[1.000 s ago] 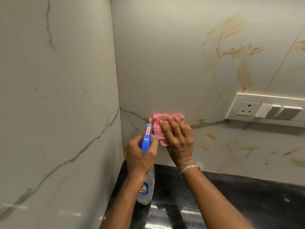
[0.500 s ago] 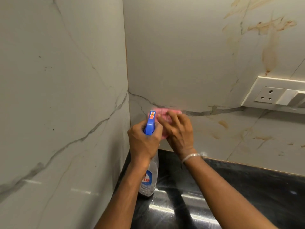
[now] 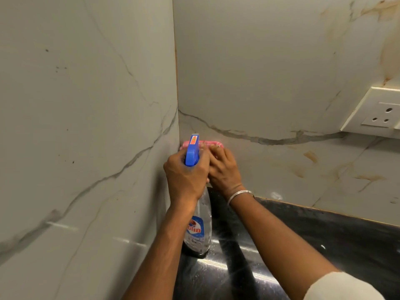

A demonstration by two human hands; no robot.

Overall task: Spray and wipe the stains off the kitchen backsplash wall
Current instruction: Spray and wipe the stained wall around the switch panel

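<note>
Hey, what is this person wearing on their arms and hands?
No gloves on the left hand or right hand. A thin silver bangle circles the right wrist, and a pale sleeve covers the right upper arm. The left forearm is bare.

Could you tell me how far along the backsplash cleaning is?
Done: the wall near the corner looks stain-free. In hand: the right hand presses the pink cloth low in the corner; the left hand grips the spray bottle. Left: brown stains around the socket.

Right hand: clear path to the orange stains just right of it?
Probably yes: only bare wall lies between the right hand, on the pink cloth, and the orange stains; left hand and spray bottle sit opposite.
</note>
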